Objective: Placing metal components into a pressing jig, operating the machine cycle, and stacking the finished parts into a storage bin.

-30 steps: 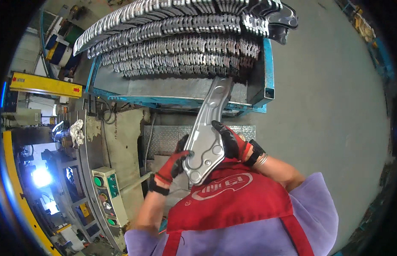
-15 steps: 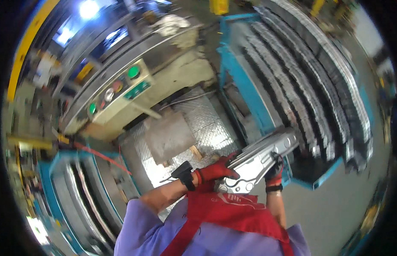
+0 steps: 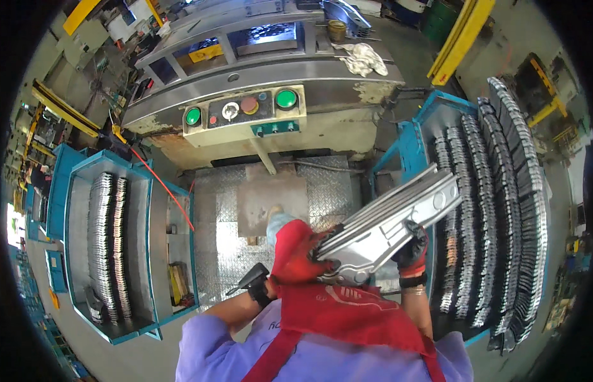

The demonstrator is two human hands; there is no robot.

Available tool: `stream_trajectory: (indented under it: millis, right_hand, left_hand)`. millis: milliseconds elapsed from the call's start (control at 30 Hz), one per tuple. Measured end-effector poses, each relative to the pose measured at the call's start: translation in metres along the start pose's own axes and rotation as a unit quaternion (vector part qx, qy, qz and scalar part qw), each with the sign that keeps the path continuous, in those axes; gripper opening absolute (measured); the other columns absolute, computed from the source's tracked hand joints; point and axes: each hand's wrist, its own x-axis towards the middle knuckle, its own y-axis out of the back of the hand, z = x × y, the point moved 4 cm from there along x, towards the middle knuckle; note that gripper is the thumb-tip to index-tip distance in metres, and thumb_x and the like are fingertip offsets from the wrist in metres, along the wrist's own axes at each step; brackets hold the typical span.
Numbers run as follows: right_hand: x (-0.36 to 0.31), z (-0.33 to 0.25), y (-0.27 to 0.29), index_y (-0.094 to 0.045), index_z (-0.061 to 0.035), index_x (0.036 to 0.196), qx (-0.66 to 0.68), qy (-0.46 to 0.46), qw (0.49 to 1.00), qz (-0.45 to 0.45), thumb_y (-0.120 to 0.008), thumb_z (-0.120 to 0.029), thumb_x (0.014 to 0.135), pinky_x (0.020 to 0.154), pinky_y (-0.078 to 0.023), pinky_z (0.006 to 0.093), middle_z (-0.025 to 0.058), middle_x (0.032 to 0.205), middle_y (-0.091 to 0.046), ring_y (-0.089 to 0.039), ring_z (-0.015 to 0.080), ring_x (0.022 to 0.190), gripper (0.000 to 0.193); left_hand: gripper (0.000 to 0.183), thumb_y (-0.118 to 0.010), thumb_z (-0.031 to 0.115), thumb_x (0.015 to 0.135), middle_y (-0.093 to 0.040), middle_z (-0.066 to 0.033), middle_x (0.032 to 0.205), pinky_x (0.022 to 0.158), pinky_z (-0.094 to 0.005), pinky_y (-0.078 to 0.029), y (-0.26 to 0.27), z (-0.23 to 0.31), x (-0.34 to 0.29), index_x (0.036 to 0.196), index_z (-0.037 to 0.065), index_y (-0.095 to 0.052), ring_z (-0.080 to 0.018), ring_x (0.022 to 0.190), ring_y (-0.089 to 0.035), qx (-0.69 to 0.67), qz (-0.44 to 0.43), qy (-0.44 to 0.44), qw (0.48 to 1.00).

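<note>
A stack of silver stamped metal panels (image 3: 389, 223) lies slanted in front of my body, its far end pointing up and right. Closed around its near left end is my left hand (image 3: 306, 254), in a red and black glove. At the stack's lower right edge, my right hand (image 3: 411, 249) grips it in a similar glove. Several thin edges show along the upper left side of the stack. A dark device (image 3: 252, 277) is strapped to my left wrist.
Ahead stands a press with a control box (image 3: 245, 113) bearing green buttons. On the right, a blue rack (image 3: 446, 99) holds several rows of metal panels. Another blue rack (image 3: 108, 158) at left holds two rows. A white rag (image 3: 361, 60) lies on the press bed. Steel plates (image 3: 214, 210) cover the floor.
My view has turned, so the press now sits straight ahead and upright. My hands still hold the stack, now apart from the right rack's front corner. One leg has come into view.
</note>
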Motion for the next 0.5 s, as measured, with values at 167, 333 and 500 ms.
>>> stream_trajectory:
  millis: [167,333,500]
  right_hand:
    - [0.114,0.057,-0.105,-0.056,-0.0027,0.092,-0.089,0.122,0.975,-0.163,-0.050,-0.012,0.080,0.086,-0.044,0.0349,0.0095,0.096,-0.060,-0.056,0.0211,0.093,0.017]
    - [0.210,0.100,-0.257,-0.054,-0.0005,0.106,0.089,-0.057,0.967,-0.230,-0.047,-0.012,0.084,0.092,-0.041,0.0355,0.0103,0.106,-0.057,-0.053,0.0210,0.102,0.025]
    - [0.293,0.136,-0.337,-0.053,-0.0059,0.105,0.201,-0.158,0.947,-0.193,-0.046,-0.019,0.087,0.088,-0.044,0.0423,0.0100,0.102,-0.057,-0.054,0.0262,0.099,0.024]
  left_hand:
    - [0.070,-0.064,-0.005,0.071,-0.037,-0.0099,0.135,0.101,-0.0330,-0.029,0.108,-0.081,0.071,0.133,0.003,-0.032,-0.0200,0.125,-0.033,-0.278,0.002,0.075,0.958]
    - [0.066,-0.065,-0.005,0.070,-0.051,-0.0052,0.122,0.092,-0.0259,-0.039,0.262,-0.125,0.184,0.130,0.007,-0.039,-0.0115,0.109,-0.046,-0.308,-0.011,0.110,0.945]
    - [0.056,-0.059,-0.001,0.073,-0.050,-0.0046,0.123,0.087,-0.0244,-0.041,0.354,-0.152,0.289,0.126,0.004,-0.044,-0.0106,0.103,-0.048,-0.368,-0.070,0.107,0.921]
